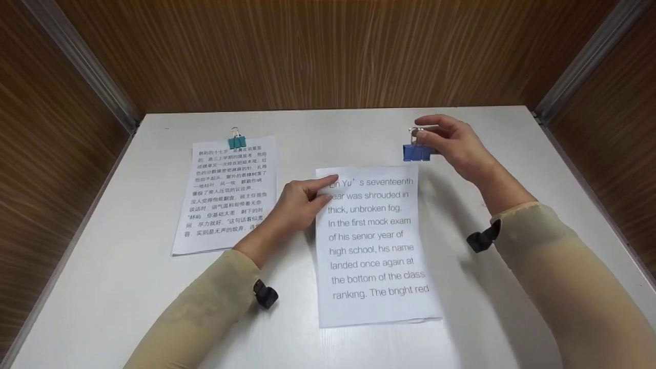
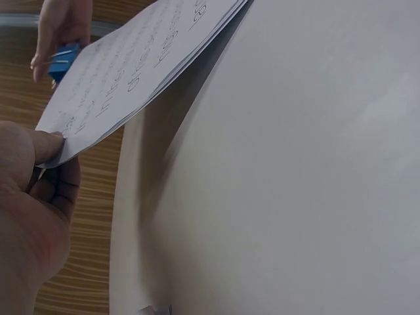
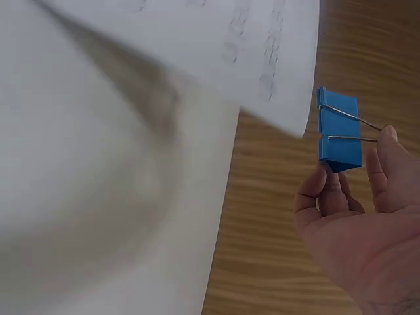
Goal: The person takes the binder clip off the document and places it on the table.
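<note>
A stack of printed sheets (image 1: 376, 246) with English text is tilted, its top end lifted off the table. My left hand (image 1: 300, 205) pinches the stack at its upper left edge; the left wrist view shows the thumb on top of the paper (image 2: 138, 72) and the fingers beneath. Just beyond the stack's top right corner, my right hand (image 1: 456, 146) holds a blue binder clip (image 1: 416, 152) by its wire handles. In the right wrist view the clip (image 3: 340, 128) is beside the paper's edge, with the thumb at the handles and the fingers below the body.
To the left on the white table (image 1: 128, 205) lies another stack of sheets (image 1: 220, 200) with Chinese text, a teal binder clip (image 1: 237, 141) on its top edge. Wood-grained panels (image 1: 328, 56) rise behind the table and at both sides.
</note>
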{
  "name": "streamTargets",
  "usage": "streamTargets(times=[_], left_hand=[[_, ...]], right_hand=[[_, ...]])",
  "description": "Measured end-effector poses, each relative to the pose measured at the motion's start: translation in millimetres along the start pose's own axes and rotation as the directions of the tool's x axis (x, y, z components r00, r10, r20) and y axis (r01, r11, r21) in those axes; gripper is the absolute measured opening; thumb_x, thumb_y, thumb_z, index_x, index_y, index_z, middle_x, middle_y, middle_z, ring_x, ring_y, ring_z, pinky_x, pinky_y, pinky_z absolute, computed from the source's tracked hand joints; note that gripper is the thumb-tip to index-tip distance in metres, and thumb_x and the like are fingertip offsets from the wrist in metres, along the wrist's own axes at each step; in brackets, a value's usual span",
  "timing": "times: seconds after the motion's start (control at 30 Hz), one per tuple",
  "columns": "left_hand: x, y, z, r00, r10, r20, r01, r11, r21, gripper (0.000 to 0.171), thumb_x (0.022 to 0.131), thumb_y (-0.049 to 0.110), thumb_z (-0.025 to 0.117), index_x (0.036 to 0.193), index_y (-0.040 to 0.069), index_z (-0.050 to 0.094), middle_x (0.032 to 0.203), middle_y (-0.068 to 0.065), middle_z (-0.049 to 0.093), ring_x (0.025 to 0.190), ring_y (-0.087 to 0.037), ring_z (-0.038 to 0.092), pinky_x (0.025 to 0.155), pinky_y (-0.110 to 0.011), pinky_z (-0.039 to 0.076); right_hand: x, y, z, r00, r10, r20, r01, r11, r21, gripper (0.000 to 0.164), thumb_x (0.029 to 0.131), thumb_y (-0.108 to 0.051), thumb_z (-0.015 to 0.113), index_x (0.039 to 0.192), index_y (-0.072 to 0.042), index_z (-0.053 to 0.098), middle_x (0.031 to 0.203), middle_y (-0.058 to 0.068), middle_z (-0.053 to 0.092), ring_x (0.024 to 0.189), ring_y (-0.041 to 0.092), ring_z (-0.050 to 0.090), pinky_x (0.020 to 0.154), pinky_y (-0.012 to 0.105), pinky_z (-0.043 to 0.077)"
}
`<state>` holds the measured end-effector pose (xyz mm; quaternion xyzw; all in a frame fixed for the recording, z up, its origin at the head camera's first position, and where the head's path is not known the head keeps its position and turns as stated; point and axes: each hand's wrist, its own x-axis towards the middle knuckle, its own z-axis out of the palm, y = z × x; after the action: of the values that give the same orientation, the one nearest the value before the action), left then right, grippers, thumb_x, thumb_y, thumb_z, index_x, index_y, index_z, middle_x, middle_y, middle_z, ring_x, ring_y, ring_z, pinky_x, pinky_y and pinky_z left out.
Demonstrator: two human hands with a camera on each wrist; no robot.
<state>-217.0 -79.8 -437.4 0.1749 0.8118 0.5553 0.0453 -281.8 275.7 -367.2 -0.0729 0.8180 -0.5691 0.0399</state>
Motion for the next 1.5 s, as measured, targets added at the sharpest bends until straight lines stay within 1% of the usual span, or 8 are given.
streamTargets(times=[0.23, 0.37, 0.5, 0.73, 0.97, 1.1, 1.3, 1.5], left_hand=[[-0.1, -7.9, -1.4, 1.0, -0.005, 0.001, 0.005, 1.0, -0.022, 0.045, 0.102, 0.005, 0.07, 0.144, 0.02, 0.067, 0.13, -0.006, 0.075, 0.087, -0.014, 0.071, 0.062, -0.02, 0.05], [0.1, -10.9, -2.0, 1.0, -0.004, 0.004, 0.004, 1.0, -0.03, 0.045, 0.102, 0.005, 0.07, 0.144, 0.02, 0.067, 0.128, -0.006, 0.075, 0.087, -0.015, 0.073, 0.064, -0.021, 0.052], [0.2, -12.6, -1.8, 1.0, -0.015, 0.017, 0.016, 0.998, -0.06, 0.045, 0.102, 0.005, 0.069, 0.145, 0.02, 0.066, 0.125, -0.006, 0.076, 0.086, -0.017, 0.074, 0.064, -0.022, 0.055], [-0.2, -16.0, -1.3, 0.999, -0.029, 0.027, 0.03, 0.998, -0.06, 0.045, 0.104, 0.006, 0.068, 0.146, 0.02, 0.065, 0.117, -0.002, 0.078, 0.087, -0.017, 0.071, 0.075, -0.026, 0.057], [1.0, -17.3, -0.9, 0.998, -0.043, 0.036, 0.045, 0.996, -0.083, 0.046, 0.104, 0.007, 0.068, 0.147, 0.022, 0.064, 0.114, -0.001, 0.079, 0.086, -0.019, 0.073, 0.074, -0.026, 0.057], [0.4, -16.5, -1.1, 0.998, -0.044, 0.038, 0.046, 0.997, -0.066, 0.046, 0.104, 0.008, 0.067, 0.148, 0.022, 0.064, 0.111, 0.001, 0.079, 0.085, -0.018, 0.071, 0.074, -0.026, 0.056], [-0.6, -15.9, -1.1, 0.998, -0.044, 0.039, 0.045, 0.999, -0.02, 0.045, 0.105, 0.01, 0.066, 0.149, 0.023, 0.064, 0.104, 0.003, 0.078, 0.083, -0.016, 0.069, 0.073, -0.026, 0.053], [1.9, -14.8, -1.1, 0.997, -0.069, 0.033, 0.069, 0.997, -0.021, 0.046, 0.105, 0.01, 0.066, 0.149, 0.024, 0.064, 0.099, 0.001, 0.078, 0.085, -0.017, 0.069, 0.077, -0.029, 0.054]], right_hand=[[-23.4, 34.1, -43.5, 0.997, 0.07, -0.035, -0.072, 0.996, -0.045, 0.048, 0.104, -0.037, 0.069, 0.145, -0.011, 0.062, 0.136, 0.006, 0.065, 0.12, 0.015, 0.065, 0.098, 0.018, 0.053], [-36.8, 53.3, -64.3, 0.994, 0.099, -0.055, -0.101, 0.994, -0.035, 0.051, 0.105, -0.036, 0.068, 0.145, -0.006, 0.06, 0.131, -0.001, 0.068, 0.117, 0.009, 0.067, 0.097, 0.016, 0.053], [-48.2, 70.2, -77.5, 0.99, 0.118, -0.075, -0.121, 0.992, -0.04, 0.05, 0.106, -0.033, 0.068, 0.146, -0.003, 0.058, 0.126, -0.006, 0.07, 0.114, 0.006, 0.067, 0.096, 0.016, 0.053], [-60.0, 91.1, -89.3, 0.982, 0.176, -0.069, -0.179, 0.983, -0.042, 0.053, 0.107, -0.033, 0.066, 0.15, -0.005, 0.055, 0.127, -0.014, 0.069, 0.116, 0.003, 0.062, 0.095, 0.015, 0.051], [-65.6, 101.8, -100.2, 0.971, 0.223, -0.088, -0.229, 0.971, -0.071, 0.058, 0.106, -0.039, 0.066, 0.152, -0.006, 0.053, 0.125, -0.021, 0.068, 0.118, 0.002, 0.058, 0.094, 0.014, 0.05], [-68.2, 106.8, -104.5, 0.967, 0.241, -0.084, -0.248, 0.964, -0.094, 0.06, 0.107, -0.041, 0.063, 0.154, -0.006, 0.051, 0.13, -0.019, 0.065, 0.12, 0.004, 0.055, 0.094, 0.014, 0.049], [-71.1, 111.2, -107.3, 0.962, 0.261, -0.077, -0.269, 0.955, -0.123, 0.063, 0.109, -0.044, 0.059, 0.158, -0.006, 0.046, 0.138, -0.005, 0.059, 0.12, 0.003, 0.056, 0.096, 0.013, 0.05], [-70.3, 111.4, -105.3, 0.959, 0.272, -0.084, -0.281, 0.953, -0.114, 0.067, 0.108, -0.045, 0.061, 0.156, -0.002, 0.046, 0.137, -0.007, 0.06, 0.12, 0.003, 0.057, 0.097, 0.016, 0.051]])
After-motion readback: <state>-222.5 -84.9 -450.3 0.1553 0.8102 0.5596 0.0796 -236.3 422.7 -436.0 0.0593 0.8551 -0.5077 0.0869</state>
